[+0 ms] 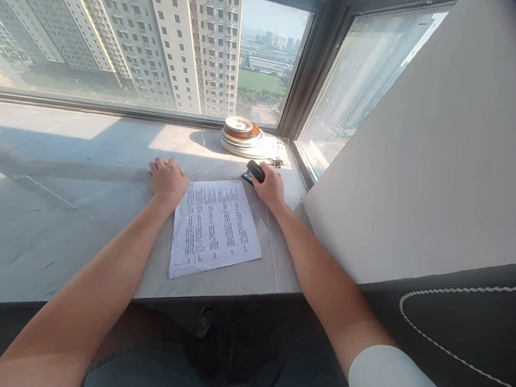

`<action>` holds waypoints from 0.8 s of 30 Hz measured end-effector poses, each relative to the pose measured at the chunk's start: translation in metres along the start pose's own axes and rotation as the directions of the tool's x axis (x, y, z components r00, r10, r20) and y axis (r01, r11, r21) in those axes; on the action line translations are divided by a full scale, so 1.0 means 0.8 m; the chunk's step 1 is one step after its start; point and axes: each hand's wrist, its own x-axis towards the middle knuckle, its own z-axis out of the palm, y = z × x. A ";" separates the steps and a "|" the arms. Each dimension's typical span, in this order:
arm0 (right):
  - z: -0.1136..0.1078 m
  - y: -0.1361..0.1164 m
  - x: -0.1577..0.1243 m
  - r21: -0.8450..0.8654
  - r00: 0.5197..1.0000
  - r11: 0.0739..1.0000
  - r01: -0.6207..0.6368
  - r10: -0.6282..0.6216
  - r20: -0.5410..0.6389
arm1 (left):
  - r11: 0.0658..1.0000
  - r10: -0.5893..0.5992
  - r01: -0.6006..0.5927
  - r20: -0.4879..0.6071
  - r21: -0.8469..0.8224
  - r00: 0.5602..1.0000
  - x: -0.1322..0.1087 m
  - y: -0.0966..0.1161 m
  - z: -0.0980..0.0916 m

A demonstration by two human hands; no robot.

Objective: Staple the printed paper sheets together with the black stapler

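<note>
My right hand (270, 187) is closed around a black stapler (256, 171), whose front end points up and to the left, just beside the far right corner of the printed sheet (217, 226). Whether the stapler touches the paper there, I cannot tell. My left hand (167, 182) lies at the sheet's far left corner, knuckles up and fingers curled; whether they pinch the edge or merely rest against it, I cannot tell from this angle.

The sheet lies flat on the pale windowsill (90, 255), between my forearms and turned a little askew, its lines of print running away from me (too small for me to read). Beyond the stapler, close to the window frame (302, 76), a stack of plates (238, 141) sits in bright sunlight, with a small dark item (278, 162) near it. A white wall (432, 154) slants along my right, and a beaded cord (430, 338) loops below it, near my white sleeve (391, 373).
</note>
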 end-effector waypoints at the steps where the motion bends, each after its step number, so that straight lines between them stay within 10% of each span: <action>1: 0.000 -0.001 0.000 0.003 1.000 1.000 0.000 0.000 -0.009 | 0.999 0.035 -0.036 -0.025 -0.028 0.999 -0.001 0.003 -0.002; 5: 0.000 -0.006 -0.003 0.051 0.997 0.999 0.014 -0.010 -0.075 | 0.913 0.318 -0.287 0.067 -0.290 0.946 -0.006 0.019 -0.006; 11: -0.010 -0.011 -0.006 0.071 0.981 0.997 0.021 -0.006 -0.193 | 0.639 0.763 -0.468 0.428 -0.610 0.484 -0.017 0.030 -0.008; 17: -0.021 -0.030 -0.015 0.097 0.957 0.965 0.243 -0.222 -0.184 | 0.635 0.701 -0.243 0.414 -0.733 0.581 -0.021 0.033 0.002; 24: 0.006 -0.055 -0.035 0.331 0.892 0.878 0.345 -0.417 0.175 | 0.428 0.331 0.285 0.442 -0.858 0.834 -0.005 0.023 0.024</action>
